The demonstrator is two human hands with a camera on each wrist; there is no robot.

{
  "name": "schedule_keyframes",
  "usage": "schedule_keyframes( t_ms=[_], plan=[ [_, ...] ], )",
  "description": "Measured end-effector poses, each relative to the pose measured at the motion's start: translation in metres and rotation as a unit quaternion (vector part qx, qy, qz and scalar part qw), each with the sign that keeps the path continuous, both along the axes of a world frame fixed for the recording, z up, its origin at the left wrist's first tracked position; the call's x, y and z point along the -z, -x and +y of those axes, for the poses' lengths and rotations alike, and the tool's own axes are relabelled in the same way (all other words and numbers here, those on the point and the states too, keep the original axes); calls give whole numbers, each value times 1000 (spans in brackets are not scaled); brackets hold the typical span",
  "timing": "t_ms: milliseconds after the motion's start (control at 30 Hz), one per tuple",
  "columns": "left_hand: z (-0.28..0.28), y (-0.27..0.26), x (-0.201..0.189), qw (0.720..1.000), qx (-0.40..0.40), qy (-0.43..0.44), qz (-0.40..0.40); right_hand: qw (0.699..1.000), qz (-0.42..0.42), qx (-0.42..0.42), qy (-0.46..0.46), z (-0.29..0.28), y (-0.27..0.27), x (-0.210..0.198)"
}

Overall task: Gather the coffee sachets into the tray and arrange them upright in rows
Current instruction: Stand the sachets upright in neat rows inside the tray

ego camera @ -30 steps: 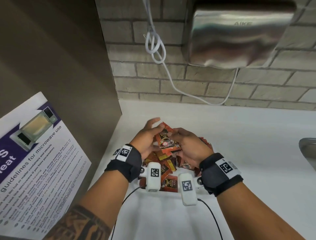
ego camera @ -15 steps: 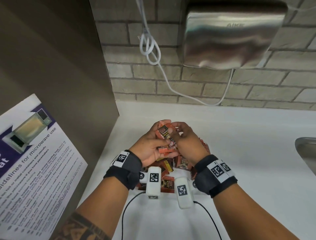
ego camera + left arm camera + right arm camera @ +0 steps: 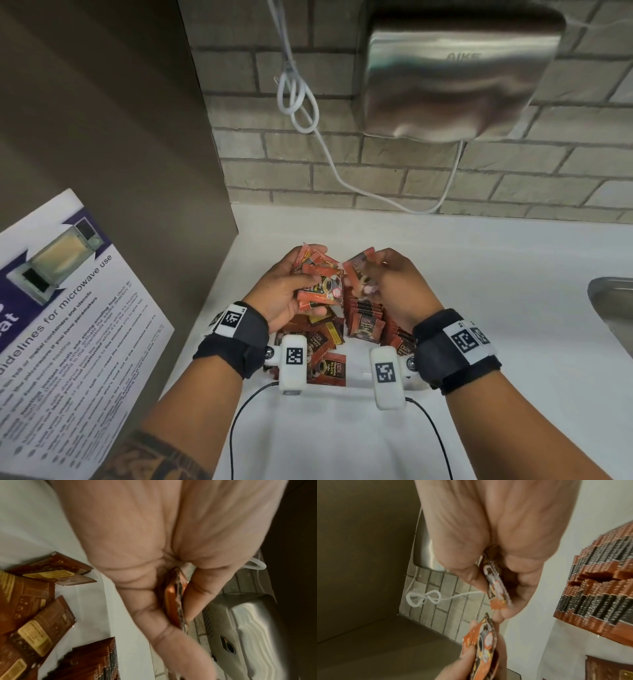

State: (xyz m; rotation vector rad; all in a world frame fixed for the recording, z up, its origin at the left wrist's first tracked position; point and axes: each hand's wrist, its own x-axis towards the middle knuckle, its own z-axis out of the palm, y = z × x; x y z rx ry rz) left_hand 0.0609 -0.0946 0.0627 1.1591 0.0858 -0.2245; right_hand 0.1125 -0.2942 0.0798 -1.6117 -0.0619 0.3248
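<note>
Hand dryer (image 3: 459, 72) on far brick wall, sink (image 3: 613, 308) off right. Left hand (image 3: 287, 291) grips a few sachets (image 3: 320, 284), right hand (image 3: 394, 284) pinches one sachet (image 3: 358, 270), both above the tray (image 3: 356, 380) w/ upright rows (image 3: 364, 318) at right.

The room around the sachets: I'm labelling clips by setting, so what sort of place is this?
Probably a shared workplace pantry or kitchenette: a microwave-use guideline poster, a steel wall-mounted hand dryer on brick, and a sink edge set in the white counter.

White counter (image 3: 479, 260) — white tray (image 3: 356, 385) of coffee sachets (image 3: 364, 323) on it
</note>
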Motion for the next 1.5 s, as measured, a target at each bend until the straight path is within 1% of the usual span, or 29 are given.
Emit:
schedule_keyframes(
  t_ms=[33, 67, 133, 233, 300, 367, 433, 500, 567, 600, 667, 733, 867, 933, 1000, 1067, 1200, 1267, 1333, 1400, 1467, 1500],
  plan=[
    [1, 0, 0, 1000, -9, -16, -4, 999, 29, 0, -37, -1, 1, -1],
    [1, 0, 0, 999, -16, -38, -9, 998, 42, -5, -51, -2, 1, -1],
    [1, 1, -2, 996, -21, -88, -16, 999, 24, -24, -17, -1, 3, -3],
    [-2, 0, -2, 987, -8, -159, -30, 995, -4, -102, -7, 1, 10, -7],
    [-4, -1, -3, 981, 3, -190, -47, 982, -35, -175, 53, -1, 12, -10],
    [-7, 0, -6, 977, 20, -208, -52, 968, -50, -223, 107, -2, 14, -12],
    [-11, 2, -9, 972, 38, -225, -55, 964, -45, -229, 124, -2, 17, -14],
    [-13, 3, -11, 971, 44, -231, -43, 966, -35, -232, 107, -2, 21, -16],
    [-12, 3, -10, 983, 35, -178, -6, 972, -12, -222, 78, -5, 21, -15],
    [-12, 3, -9, 988, 21, -155, 10, 977, 6, -203, 58, -7, 20, -14],
    [-11, 1, -8, 989, -18, -148, 20, 987, 36, -158, 25, -8, 17, -12],
    [-11, -2, -6, 987, -50, -153, 11, 991, 37, -128, 15, -7, 17, -8],
    [-16, -8, -5, 979, -99, -171, -43, 992, 51, -118, 0, 4, 24, 2],
    [-19, -9, -6, 978, -109, -169, -62, 991, 74, -105, -34, 7, 23, 4],
    [-18, -8, -6, 978, -104, -168, -63, 991, 90, -85, -58, 5, 19, 2],
    [-15, -5, -6, 977, -95, -180, -61, 993, 81, -62, -51, 1, 14, 0],
    [-16, 0, -2, 972, -47, -220, -63, 998, 23, 11, -64, -1, 7, -2],
    [-22, 1, 1, 972, -36, -224, -61, 998, -8, 35, -54, 2, 7, 1],
    [-28, 1, 1, 979, -54, -190, -57, 998, -7, 36, -43, 6, 10, 5],
    [-31, 1, 0, 986, -76, -137, -55, 1000, 13, 6, -23, 8, 13, 9],
    [-33, 0, 0, 989, -77, -118, -53, 999, 30, -25, -28, 8, 17, 10],
    [-33, 0, 0, 990, -71, -111, -53, 998, 31, -26, -37, 7, 17, 11]
  ],
)
